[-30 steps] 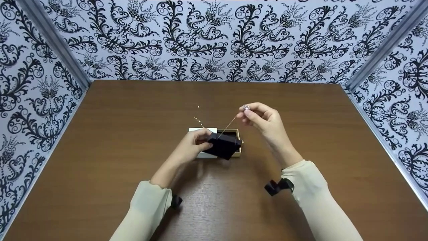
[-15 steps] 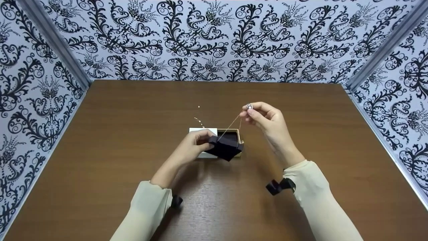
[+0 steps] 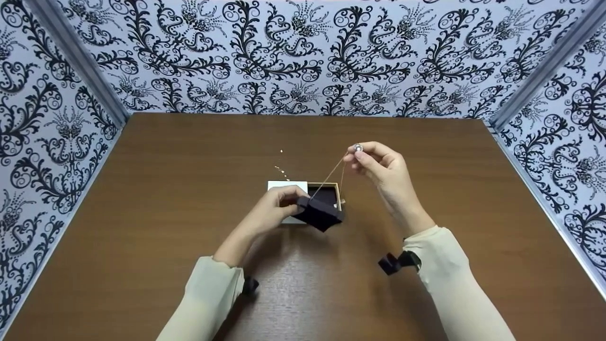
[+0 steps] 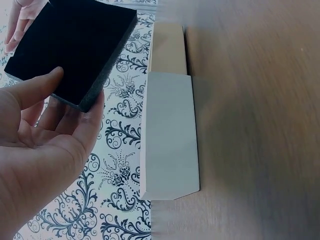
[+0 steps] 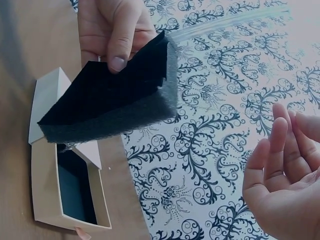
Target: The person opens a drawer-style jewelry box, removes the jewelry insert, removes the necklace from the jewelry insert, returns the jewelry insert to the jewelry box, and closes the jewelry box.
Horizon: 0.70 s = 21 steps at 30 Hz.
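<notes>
My left hand [image 3: 270, 208] grips a black foam jewellery-box insert [image 3: 321, 217] by its left end, thumb on its flat face. It is tilted and raised over the front of a small box. Up and to the right, my right hand [image 3: 386, 168] pinches a round, shiny pendant [image 3: 358, 148] between thumb and fingertips. A thin necklace chain [image 3: 327, 177] runs from that hand down to the insert's upper edge, and a second strand hangs near the box's right end. In the right wrist view the insert [image 5: 115, 95] shows its grey foam sides; the pendant is hidden there.
The box has a white sleeve [image 3: 287, 184] and a partly pulled-out drawer [image 5: 47, 185] with a dark inside and a small ribbon tab [image 5: 82, 233]. Small gold specks [image 3: 282, 171] lie behind it on the brown table [image 3: 189, 189]. Patterned walls [image 3: 303, 57] enclose the back and sides.
My right hand has moved slightly right and up with the pendant, and a second strand of chain has come into view. The insert has tipped and sunk a little toward the front.
</notes>
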Each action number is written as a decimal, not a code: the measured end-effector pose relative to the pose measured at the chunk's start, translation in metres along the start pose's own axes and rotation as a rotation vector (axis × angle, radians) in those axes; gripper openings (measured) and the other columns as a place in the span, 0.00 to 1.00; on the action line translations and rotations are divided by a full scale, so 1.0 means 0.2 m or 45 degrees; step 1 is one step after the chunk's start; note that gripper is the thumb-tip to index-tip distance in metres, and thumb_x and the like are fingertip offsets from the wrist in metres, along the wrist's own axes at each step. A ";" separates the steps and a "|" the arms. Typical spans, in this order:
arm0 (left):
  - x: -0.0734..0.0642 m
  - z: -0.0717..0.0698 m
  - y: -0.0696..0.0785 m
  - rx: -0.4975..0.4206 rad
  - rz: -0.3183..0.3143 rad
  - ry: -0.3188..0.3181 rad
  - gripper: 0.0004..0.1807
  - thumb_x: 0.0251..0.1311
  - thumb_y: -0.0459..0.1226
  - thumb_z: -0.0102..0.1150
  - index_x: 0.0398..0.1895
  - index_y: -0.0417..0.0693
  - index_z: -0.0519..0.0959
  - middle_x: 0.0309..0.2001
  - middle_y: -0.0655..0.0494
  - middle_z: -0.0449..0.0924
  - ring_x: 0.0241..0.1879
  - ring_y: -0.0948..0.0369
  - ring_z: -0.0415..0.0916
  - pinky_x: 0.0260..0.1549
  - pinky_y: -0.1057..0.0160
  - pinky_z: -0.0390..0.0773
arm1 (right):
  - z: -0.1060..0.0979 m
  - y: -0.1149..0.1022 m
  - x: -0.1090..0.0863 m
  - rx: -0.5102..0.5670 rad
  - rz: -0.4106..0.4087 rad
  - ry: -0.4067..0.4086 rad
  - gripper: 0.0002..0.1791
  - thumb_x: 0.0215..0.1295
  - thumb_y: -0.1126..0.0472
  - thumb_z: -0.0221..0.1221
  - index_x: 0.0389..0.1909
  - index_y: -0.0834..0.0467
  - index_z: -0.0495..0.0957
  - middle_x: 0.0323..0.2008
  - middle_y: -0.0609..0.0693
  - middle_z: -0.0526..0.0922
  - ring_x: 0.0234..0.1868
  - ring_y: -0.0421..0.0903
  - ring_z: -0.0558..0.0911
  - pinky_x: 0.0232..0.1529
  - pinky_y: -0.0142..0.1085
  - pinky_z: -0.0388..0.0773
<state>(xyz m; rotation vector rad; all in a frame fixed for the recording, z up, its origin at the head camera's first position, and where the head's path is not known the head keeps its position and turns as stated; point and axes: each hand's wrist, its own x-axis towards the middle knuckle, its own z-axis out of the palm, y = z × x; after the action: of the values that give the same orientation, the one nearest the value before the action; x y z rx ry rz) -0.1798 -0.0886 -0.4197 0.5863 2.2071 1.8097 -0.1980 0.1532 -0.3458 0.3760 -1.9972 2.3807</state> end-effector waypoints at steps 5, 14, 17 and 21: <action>0.00 0.00 0.00 -0.016 0.004 -0.015 0.08 0.60 0.23 0.56 0.41 0.31 0.79 0.39 0.49 0.83 0.39 0.64 0.79 0.43 0.64 0.82 | 0.00 -0.01 0.00 0.018 -0.007 0.021 0.09 0.71 0.71 0.54 0.38 0.58 0.82 0.33 0.49 0.88 0.34 0.41 0.84 0.41 0.30 0.83; 0.00 -0.01 0.00 0.003 0.043 -0.037 0.08 0.61 0.22 0.55 0.42 0.29 0.78 0.40 0.46 0.82 0.39 0.65 0.78 0.42 0.68 0.81 | -0.03 -0.03 0.00 0.029 -0.021 0.027 0.09 0.71 0.71 0.54 0.39 0.58 0.83 0.33 0.49 0.88 0.34 0.41 0.83 0.42 0.30 0.83; -0.01 -0.01 0.00 0.006 0.046 -0.030 0.08 0.61 0.23 0.56 0.43 0.29 0.78 0.39 0.47 0.82 0.39 0.65 0.78 0.42 0.68 0.80 | -0.04 -0.04 0.00 0.031 -0.028 0.038 0.09 0.71 0.70 0.54 0.39 0.57 0.83 0.33 0.49 0.88 0.34 0.41 0.84 0.41 0.30 0.83; 0.00 -0.02 -0.01 -0.002 0.016 -0.001 0.08 0.61 0.23 0.56 0.43 0.30 0.79 0.38 0.52 0.81 0.38 0.65 0.77 0.42 0.67 0.80 | -0.06 -0.05 0.01 0.028 -0.031 0.055 0.09 0.71 0.70 0.55 0.39 0.57 0.83 0.33 0.49 0.88 0.34 0.40 0.83 0.41 0.29 0.82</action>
<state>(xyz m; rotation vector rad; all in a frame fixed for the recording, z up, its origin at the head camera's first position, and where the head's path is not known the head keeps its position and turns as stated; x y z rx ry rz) -0.1806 -0.0923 -0.4204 0.6023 2.2062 1.8164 -0.2003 0.1665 -0.3383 0.3444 -1.9383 2.3770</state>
